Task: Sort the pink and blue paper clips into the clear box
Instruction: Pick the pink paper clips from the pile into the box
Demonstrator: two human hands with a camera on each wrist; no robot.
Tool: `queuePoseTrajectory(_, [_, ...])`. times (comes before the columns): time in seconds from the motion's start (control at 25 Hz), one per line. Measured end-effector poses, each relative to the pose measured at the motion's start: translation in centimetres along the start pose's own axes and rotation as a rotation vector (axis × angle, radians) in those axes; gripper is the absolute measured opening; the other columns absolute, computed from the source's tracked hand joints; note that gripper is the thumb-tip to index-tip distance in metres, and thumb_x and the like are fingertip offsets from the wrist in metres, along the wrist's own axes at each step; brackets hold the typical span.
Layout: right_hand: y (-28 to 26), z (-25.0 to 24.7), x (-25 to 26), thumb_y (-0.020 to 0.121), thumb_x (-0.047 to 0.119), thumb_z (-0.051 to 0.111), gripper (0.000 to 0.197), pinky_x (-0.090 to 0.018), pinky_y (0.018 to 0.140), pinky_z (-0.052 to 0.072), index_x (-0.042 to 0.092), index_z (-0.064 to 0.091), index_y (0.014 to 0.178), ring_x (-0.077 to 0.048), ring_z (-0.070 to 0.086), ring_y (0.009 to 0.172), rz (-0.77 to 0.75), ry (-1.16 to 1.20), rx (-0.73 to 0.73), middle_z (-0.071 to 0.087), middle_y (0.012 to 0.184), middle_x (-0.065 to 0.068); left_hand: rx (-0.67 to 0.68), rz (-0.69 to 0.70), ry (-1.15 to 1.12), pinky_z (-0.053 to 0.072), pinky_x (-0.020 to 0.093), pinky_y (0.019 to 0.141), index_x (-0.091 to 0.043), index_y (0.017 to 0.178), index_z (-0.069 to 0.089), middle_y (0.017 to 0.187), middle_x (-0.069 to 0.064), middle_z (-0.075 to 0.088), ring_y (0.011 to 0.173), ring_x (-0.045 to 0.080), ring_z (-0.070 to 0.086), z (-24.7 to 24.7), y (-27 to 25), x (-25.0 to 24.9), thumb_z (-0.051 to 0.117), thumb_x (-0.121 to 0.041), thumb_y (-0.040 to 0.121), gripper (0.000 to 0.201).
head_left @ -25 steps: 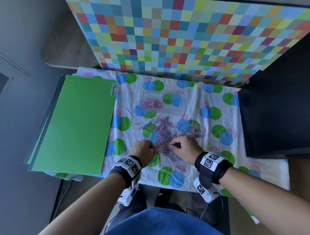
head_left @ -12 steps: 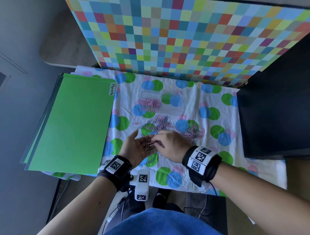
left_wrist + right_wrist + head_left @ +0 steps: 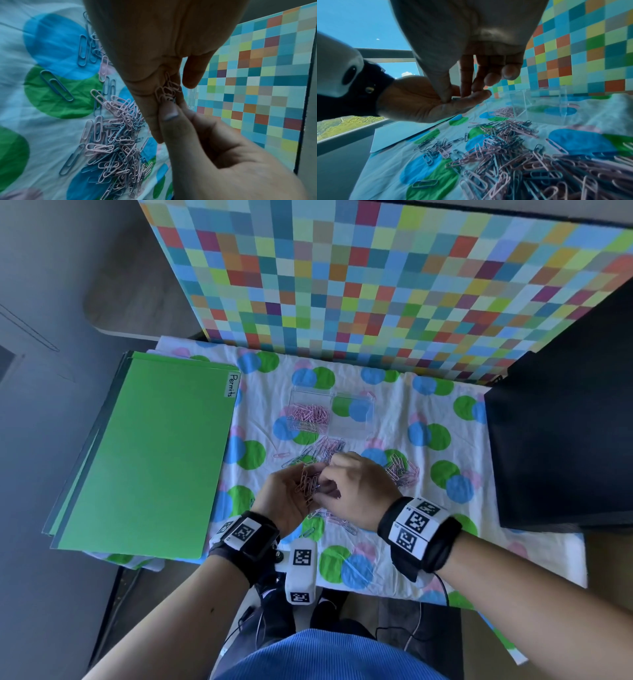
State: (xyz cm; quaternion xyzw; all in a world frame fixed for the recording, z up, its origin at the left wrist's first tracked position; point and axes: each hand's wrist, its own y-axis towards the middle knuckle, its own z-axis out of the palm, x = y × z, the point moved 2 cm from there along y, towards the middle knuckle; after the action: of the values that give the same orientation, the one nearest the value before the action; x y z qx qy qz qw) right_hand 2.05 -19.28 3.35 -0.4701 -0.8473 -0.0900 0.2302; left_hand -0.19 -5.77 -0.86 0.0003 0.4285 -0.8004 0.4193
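Observation:
My left hand (image 3: pixel 294 492) is palm up just above the spotted cloth, its fingers nearly straight, with a small bunch of pink paper clips (image 3: pixel 308 484) lying in it. The same bunch (image 3: pixel 167 88) shows in the left wrist view. My right hand (image 3: pixel 330 487) reaches into that palm, and its thumb (image 3: pixel 169 115) and forefinger pinch a clip there. A mixed pile of pink and blue clips (image 3: pixel 330 447) lies on the cloth around both hands. Behind it stands the clear two-part box (image 3: pixel 352 436): pink clips (image 3: pixel 310 416) fill its left half, and its right half holds none.
A green folder (image 3: pixel 150 460) labelled "Permits" lies to the left. A dark block (image 3: pixel 561 446) stands on the right. An upright checkered board (image 3: pixel 376 275) closes off the back, just behind the box. More clips (image 3: pixel 402 470) lie to the right of my hands.
Both hands were knuckles up on the pile. The left hand has turned palm up with pink clips in it, and the right hand has moved onto that palm.

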Motion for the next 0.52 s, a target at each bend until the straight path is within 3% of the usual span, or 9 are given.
queuePoseTrajectory(0.12, [0.0, 0.4, 0.2, 0.074, 0.023, 0.073, 0.012, -0.030, 0.063, 0.047, 0.011, 0.071, 0.075, -0.026, 0.058, 0.076, -0.020, -0.003, -0.020, 0.058, 0.075, -0.004, -0.013, 0.015, 0.040, 0.057, 0.033, 0.071, -0.002, 0.096, 0.067, 0.082, 0.013, 0.069, 0.072, 0.021, 0.068, -0.2, 0.2, 0.1, 0.046, -0.015, 0.087, 0.027])
queuePoseTrajectory(0.2, [0.2, 0.2, 0.1, 0.079, 0.020, 0.070, 0.010, -0.028, 0.063, 0.043, 0.011, 0.073, 0.077, -0.026, 0.058, 0.076, -0.004, 0.026, -0.014, 0.058, 0.074, -0.004, -0.010, 0.013, 0.059, 0.057, 0.033, 0.073, -0.002, 0.096, 0.067, 0.083, 0.012, 0.069, 0.072, 0.020, 0.068, -0.3, 0.1, 0.0, 0.051, -0.015, 0.081, 0.026])
queuePoseTrajectory(0.28, [0.3, 0.0, -0.3, 0.083, 0.023, 0.067, 0.014, -0.026, 0.062, 0.037, 0.012, 0.074, 0.079, -0.024, 0.057, 0.078, 0.039, 0.033, -0.002, 0.057, 0.074, -0.003, -0.014, -0.003, 0.066, 0.059, 0.033, 0.072, -0.001, 0.096, 0.066, 0.084, 0.013, 0.069, 0.072, 0.020, 0.068, -0.5, 0.1, 0.1, 0.047, -0.012, 0.088, 0.023])
queuePoseTrajectory(0.4, [0.3, -0.4, -0.7, 0.085, 0.024, 0.064, 0.016, -0.028, 0.061, 0.039, 0.012, 0.074, 0.079, -0.024, 0.057, 0.078, 0.075, 0.018, -0.015, 0.057, 0.076, -0.002, -0.026, -0.021, 0.107, 0.059, 0.028, 0.065, -0.001, 0.096, 0.064, 0.082, 0.014, 0.068, 0.070, 0.020, 0.069, -0.6, 0.0, 0.2, 0.039, -0.009, 0.095, 0.026])
queuePoseTrajectory(0.52, [0.2, -0.7, -1.0, 0.084, 0.024, 0.064, 0.015, -0.029, 0.059, 0.040, 0.015, 0.071, 0.075, -0.024, 0.058, 0.076, 0.109, 0.021, -0.042, 0.058, 0.076, -0.001, -0.055, -0.025, 0.157, 0.054, 0.021, 0.054, -0.004, 0.092, 0.062, 0.077, 0.009, 0.069, 0.062, 0.014, 0.066, -0.7, -0.1, -0.1, 0.043, -0.009, 0.095, 0.020])
